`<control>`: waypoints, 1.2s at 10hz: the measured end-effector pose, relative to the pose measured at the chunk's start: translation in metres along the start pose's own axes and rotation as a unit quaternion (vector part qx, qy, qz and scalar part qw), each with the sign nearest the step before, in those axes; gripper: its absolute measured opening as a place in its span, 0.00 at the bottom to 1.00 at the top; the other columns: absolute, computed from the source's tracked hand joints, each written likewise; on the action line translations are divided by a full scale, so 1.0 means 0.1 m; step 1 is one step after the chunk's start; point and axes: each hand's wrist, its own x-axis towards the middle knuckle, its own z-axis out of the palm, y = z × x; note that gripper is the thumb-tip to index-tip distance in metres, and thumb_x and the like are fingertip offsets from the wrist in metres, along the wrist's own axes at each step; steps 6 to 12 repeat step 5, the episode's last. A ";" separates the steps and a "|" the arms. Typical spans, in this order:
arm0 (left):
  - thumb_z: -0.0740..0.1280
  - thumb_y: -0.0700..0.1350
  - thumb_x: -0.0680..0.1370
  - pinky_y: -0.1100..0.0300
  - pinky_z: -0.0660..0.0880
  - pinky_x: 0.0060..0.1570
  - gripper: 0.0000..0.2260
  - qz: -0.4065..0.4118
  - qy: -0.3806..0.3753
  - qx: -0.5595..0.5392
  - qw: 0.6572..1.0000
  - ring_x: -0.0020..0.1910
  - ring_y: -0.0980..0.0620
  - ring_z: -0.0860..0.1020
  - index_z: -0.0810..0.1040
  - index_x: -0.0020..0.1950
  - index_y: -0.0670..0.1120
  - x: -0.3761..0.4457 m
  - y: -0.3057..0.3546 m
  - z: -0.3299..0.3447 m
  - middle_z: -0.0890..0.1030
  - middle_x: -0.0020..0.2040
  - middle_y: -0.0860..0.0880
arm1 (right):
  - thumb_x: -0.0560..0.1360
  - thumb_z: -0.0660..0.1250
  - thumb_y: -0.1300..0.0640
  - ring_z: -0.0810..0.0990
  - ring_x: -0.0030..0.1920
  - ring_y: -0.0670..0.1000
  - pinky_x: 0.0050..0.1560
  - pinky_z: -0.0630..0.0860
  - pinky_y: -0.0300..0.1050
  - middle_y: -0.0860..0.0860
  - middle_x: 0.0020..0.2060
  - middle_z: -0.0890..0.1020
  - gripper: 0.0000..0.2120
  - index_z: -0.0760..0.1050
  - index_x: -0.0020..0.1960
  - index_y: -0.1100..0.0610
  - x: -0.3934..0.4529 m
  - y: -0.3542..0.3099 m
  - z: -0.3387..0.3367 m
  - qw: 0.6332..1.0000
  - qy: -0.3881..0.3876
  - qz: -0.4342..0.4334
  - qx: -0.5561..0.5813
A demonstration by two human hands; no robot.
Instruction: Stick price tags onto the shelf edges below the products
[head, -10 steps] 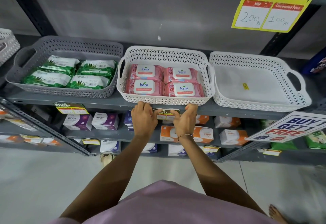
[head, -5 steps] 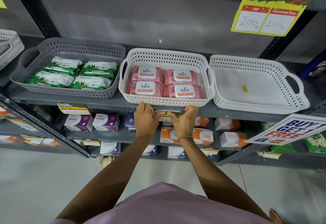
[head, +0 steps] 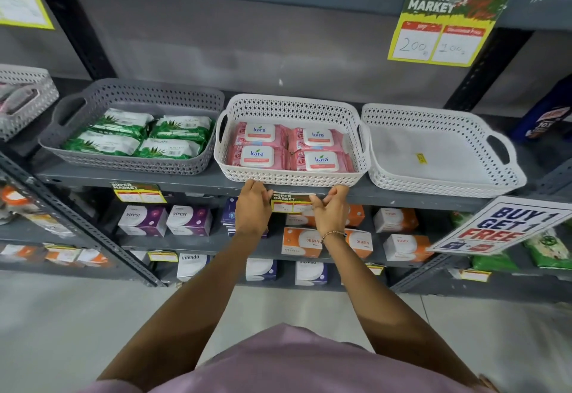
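Note:
A yellow and green price tag [head: 291, 202] sits flat on the grey shelf edge [head: 201, 186], just below the white basket [head: 291, 180] of pink kara wipe packs [head: 258, 154]. My left hand [head: 252, 210] is at the tag's left end and my right hand [head: 329, 211] at its right end. On both hands the fingers are loosely curled and apart, with only the fingertips at the tag's corners. Most of the tag's face shows between the hands.
A second tag [head: 137, 193] is on the same edge under the grey basket [head: 130, 165] of green packs. An empty white basket [head: 442, 182] stands to the right. A "buy 1 get 1 free" sign [head: 507, 225] juts out at the right. Boxed goods fill the lower shelves.
Both hands have slid outward from the tag's middle to its ends, uncovering its face. Their fingers have loosened. The view has tilted up a little.

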 end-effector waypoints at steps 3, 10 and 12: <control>0.63 0.45 0.79 0.52 0.70 0.30 0.10 0.156 0.040 0.125 0.979 0.34 0.42 0.75 0.70 0.39 0.42 -0.24 0.05 -0.38 0.76 0.37 0.43 | 0.79 0.57 0.55 0.75 0.37 0.54 0.30 0.76 0.51 0.55 0.41 0.76 0.08 0.70 0.46 0.59 -0.42 -0.01 -0.07 0.967 0.041 -0.214 -0.132; 0.58 0.45 0.80 0.50 0.72 0.52 0.11 0.262 0.153 0.131 0.944 0.56 0.45 0.74 0.73 0.58 0.42 -0.20 0.31 -0.62 0.77 0.58 0.43 | 0.81 0.51 0.51 0.59 0.74 0.56 0.72 0.59 0.54 0.58 0.73 0.63 0.24 0.55 0.73 0.61 -0.46 -0.24 -0.15 0.929 0.061 -0.284 -0.228; 0.58 0.45 0.80 0.50 0.72 0.52 0.11 0.262 0.153 0.131 0.944 0.56 0.45 0.74 0.73 0.58 0.42 -0.20 0.31 -0.62 0.77 0.58 0.43 | 0.81 0.51 0.51 0.59 0.74 0.56 0.72 0.59 0.54 0.58 0.73 0.63 0.24 0.55 0.73 0.61 -0.46 -0.24 -0.15 0.929 0.061 -0.284 -0.228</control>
